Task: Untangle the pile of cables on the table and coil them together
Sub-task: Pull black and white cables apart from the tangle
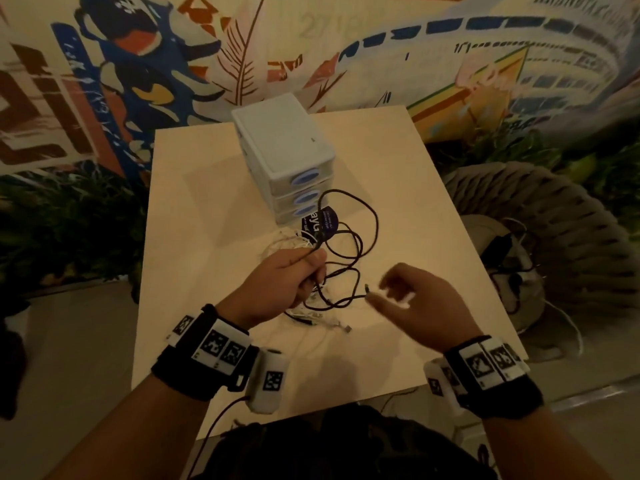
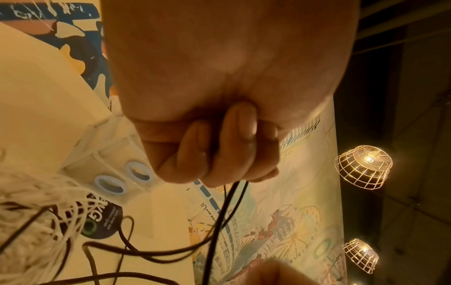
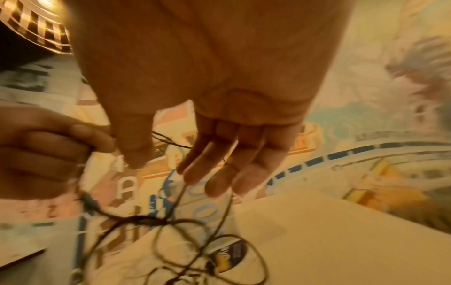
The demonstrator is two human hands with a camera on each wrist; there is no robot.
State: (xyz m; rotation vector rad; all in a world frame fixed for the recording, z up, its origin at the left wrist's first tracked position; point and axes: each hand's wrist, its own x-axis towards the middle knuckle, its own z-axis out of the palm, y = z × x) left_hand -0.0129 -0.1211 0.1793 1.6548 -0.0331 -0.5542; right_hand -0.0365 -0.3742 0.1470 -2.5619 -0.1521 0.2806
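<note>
A black cable loops loosely over the pale table, tangled with thin white cables. My left hand is raised above the pile and grips strands of the black cable in its curled fingers. To its right my right hand hovers with fingers straight and spread, holding nothing. One free end of the black cable hangs just left of its fingertips. The black loops lie below that hand. A small metal plug rests on the table near me.
A white mini drawer unit with blue oval handles stands at the table's far middle. A dark round sticker lies in front of it. A woven chair with a cushion and more cables sits right of the table. A painted wall is behind.
</note>
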